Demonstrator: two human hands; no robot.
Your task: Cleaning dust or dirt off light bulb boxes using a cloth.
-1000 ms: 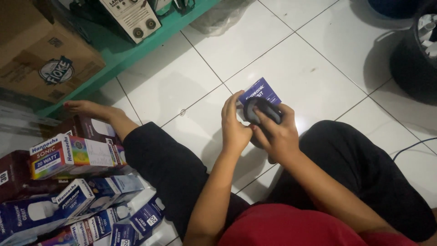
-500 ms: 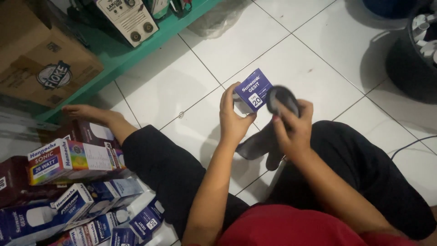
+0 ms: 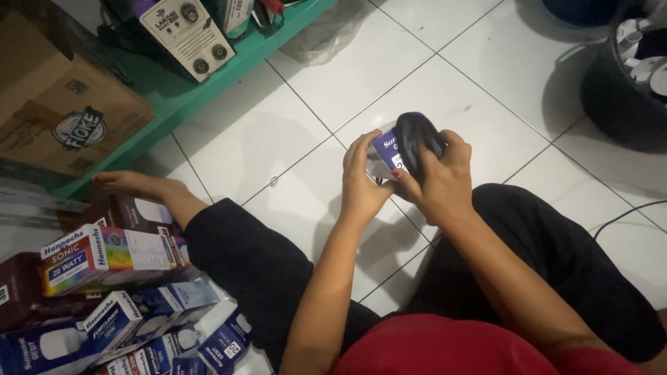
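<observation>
Stacked bulb boxes [image 3: 104, 298], cardboard carton [image 3: 66, 118], green shelf [image 3: 208, 80], black bucket [image 3: 618, 90], white tiled floor [image 3: 278, 139]

The scene is lit dimly and unevenly, with the white floor tiles [image 3: 445, 76] brightest at the far middle and a bluish cast laid over them. Soft shadows are thrown beneath the legs and forearms, and faint glare is seen on the tiles. The near left boxes [image 3: 104, 326] are rendered dark and slightly soft, and the corners are darkened.

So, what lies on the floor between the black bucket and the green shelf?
In the head view, only bare white tiles lie between the black bucket and the green shelf.
</observation>
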